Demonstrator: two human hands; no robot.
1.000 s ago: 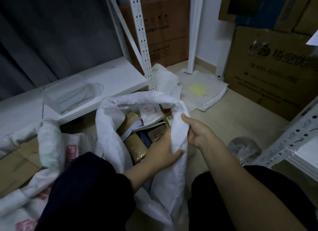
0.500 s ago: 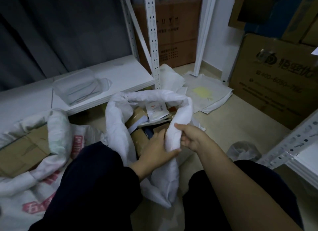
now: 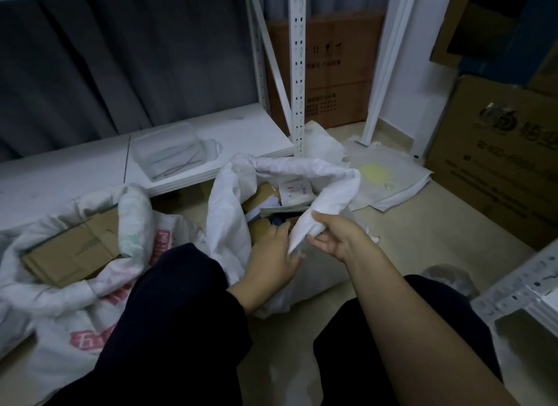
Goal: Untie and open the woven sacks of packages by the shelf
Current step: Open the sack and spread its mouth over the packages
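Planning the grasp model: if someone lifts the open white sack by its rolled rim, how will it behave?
The white sack is probably floppy: its rolled rim sags and creases where the right hand pinches it. Likely heavy, being full of packages. Lifting one side may tip them out.

A single wide-angle camera is sitting on the person's head, looking forward and steeply down from close above. It is taking in dark-trousered knees (image 3: 169, 324) at the bottom edge and two bare forearms reaching away from the lens. It is facing a white metal shelf upright with punched holes (image 3: 297, 73) and a grey curtain (image 3: 120, 61) beyond. Straight lines are bowing toward the frame edges. The pale floor (image 3: 407, 233) is filling the middle distance. There is no second view sharing the scene.
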